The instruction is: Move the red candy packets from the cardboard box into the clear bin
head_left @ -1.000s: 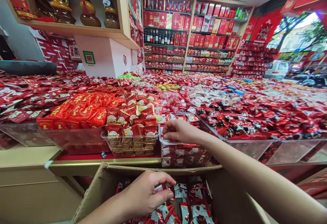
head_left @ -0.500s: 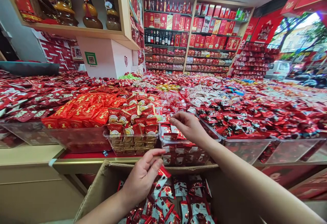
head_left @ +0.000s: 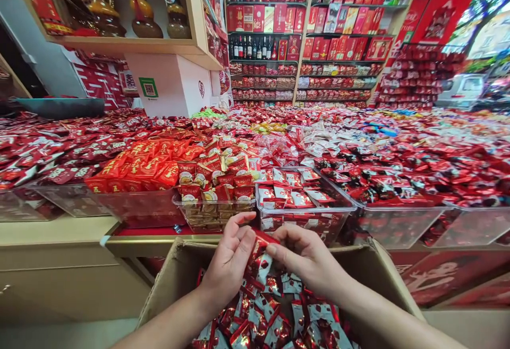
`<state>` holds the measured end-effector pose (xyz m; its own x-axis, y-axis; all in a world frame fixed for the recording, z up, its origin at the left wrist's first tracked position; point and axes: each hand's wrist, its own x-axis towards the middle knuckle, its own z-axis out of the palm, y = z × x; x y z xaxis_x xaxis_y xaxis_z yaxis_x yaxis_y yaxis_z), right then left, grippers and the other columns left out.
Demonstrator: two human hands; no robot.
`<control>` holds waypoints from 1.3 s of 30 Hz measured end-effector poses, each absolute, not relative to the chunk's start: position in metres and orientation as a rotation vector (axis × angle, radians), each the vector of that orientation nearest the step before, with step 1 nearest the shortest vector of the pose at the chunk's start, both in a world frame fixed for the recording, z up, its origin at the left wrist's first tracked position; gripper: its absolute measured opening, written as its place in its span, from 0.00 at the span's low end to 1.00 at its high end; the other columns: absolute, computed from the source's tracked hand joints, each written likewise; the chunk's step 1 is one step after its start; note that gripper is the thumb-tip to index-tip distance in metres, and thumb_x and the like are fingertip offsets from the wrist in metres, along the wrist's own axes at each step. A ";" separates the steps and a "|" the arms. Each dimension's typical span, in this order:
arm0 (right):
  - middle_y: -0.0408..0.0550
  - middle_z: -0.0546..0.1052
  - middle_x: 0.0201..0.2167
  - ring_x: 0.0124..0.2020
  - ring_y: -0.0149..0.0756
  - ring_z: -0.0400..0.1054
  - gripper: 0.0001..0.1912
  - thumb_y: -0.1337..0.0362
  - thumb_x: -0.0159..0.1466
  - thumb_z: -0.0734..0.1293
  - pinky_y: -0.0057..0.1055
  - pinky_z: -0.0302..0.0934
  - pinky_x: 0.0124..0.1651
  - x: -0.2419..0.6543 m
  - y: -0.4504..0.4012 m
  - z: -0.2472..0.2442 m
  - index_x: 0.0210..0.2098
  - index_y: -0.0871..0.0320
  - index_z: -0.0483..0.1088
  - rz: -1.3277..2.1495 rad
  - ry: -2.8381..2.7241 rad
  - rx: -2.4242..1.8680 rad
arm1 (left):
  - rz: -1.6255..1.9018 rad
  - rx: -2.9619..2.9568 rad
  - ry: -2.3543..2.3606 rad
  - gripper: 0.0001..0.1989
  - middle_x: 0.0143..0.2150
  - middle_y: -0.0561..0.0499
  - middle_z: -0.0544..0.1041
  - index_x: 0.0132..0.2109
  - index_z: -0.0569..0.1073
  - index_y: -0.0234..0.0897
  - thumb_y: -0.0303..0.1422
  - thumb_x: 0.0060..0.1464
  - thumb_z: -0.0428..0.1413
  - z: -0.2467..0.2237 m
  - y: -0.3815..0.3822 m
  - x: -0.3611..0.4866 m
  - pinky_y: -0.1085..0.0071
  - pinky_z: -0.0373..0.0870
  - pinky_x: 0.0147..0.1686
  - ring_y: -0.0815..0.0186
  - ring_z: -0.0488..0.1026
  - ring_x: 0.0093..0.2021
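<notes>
Over the open cardboard box (head_left: 159,280), my left hand (head_left: 231,258) pinches a red and white wrapped candy (head_left: 262,256) between thumb and fingers. My right hand (head_left: 305,250) has its thumb and fingers closed on the right side of the same candy. Whether more than one packet is held, I cannot tell. Below both hands, many loose candies (head_left: 274,317) in matching wrappers lie in the box. Just beyond the box, a clear plastic bin (head_left: 306,211) holds rows of similar packets.
Left of that bin stands a clear bin of durian-labelled packets (head_left: 213,179), then orange-red packets (head_left: 135,168). To the right, another bin (head_left: 402,227) is heaped with dark red candies. Shelves of bottles and boxes (head_left: 266,19) line the back. A wooden cabinet (head_left: 131,46) overhangs the left side.
My right hand has come back from the clear bin to the candy at my left hand. More packets show in the bin now. The view has shifted slightly.
</notes>
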<state>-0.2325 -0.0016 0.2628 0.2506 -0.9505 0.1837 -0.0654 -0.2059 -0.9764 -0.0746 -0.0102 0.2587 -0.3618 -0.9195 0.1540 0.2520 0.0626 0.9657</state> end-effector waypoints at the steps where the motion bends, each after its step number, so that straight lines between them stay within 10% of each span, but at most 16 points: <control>1: 0.40 0.65 0.21 0.21 0.26 0.58 0.14 0.53 0.55 0.66 0.25 0.55 0.24 -0.236 -0.002 0.266 0.26 0.58 0.64 -1.134 0.985 -1.467 | -1.573 0.694 -1.351 0.18 0.31 0.56 0.72 0.51 0.58 0.42 0.41 0.56 0.51 0.260 -0.010 -0.074 0.76 0.65 0.32 0.72 0.68 0.29; 18: 0.42 0.71 0.25 0.26 0.28 0.66 0.03 0.70 0.59 0.65 0.24 0.61 0.28 -0.255 0.008 0.271 0.28 0.58 0.67 -1.418 0.898 -1.907 | -1.546 0.780 -1.390 0.11 0.30 0.51 0.78 0.37 0.72 0.34 0.34 0.47 0.61 0.267 -0.007 -0.073 0.78 0.70 0.30 0.70 0.73 0.29; 22: 0.50 0.73 0.40 0.38 0.34 0.69 0.18 0.80 0.57 0.62 0.29 0.65 0.37 -0.256 0.007 0.263 0.42 0.56 0.66 -1.637 0.696 -2.366 | -1.679 0.637 -1.288 0.19 0.37 0.46 0.78 0.46 0.69 0.37 0.45 0.52 0.53 0.266 -0.014 -0.070 0.71 0.72 0.33 0.64 0.75 0.34; 26: 0.55 0.71 0.44 0.44 0.37 0.66 0.19 0.80 0.57 0.60 0.32 0.65 0.41 -0.255 0.008 0.258 0.45 0.58 0.65 -1.511 0.687 -2.569 | -1.591 0.648 -1.294 0.20 0.48 0.47 0.72 0.47 0.66 0.40 0.30 0.47 0.62 0.268 -0.015 -0.069 0.72 0.69 0.44 0.64 0.71 0.46; 39: 0.43 0.70 0.28 0.30 0.28 0.65 0.12 0.63 0.57 0.67 0.26 0.62 0.33 -0.245 0.005 0.259 0.39 0.57 0.63 -1.153 0.890 -1.438 | -1.441 0.754 -1.454 0.24 0.41 0.54 0.70 0.52 0.59 0.46 0.25 0.50 0.58 0.265 -0.010 -0.070 0.76 0.69 0.39 0.70 0.71 0.39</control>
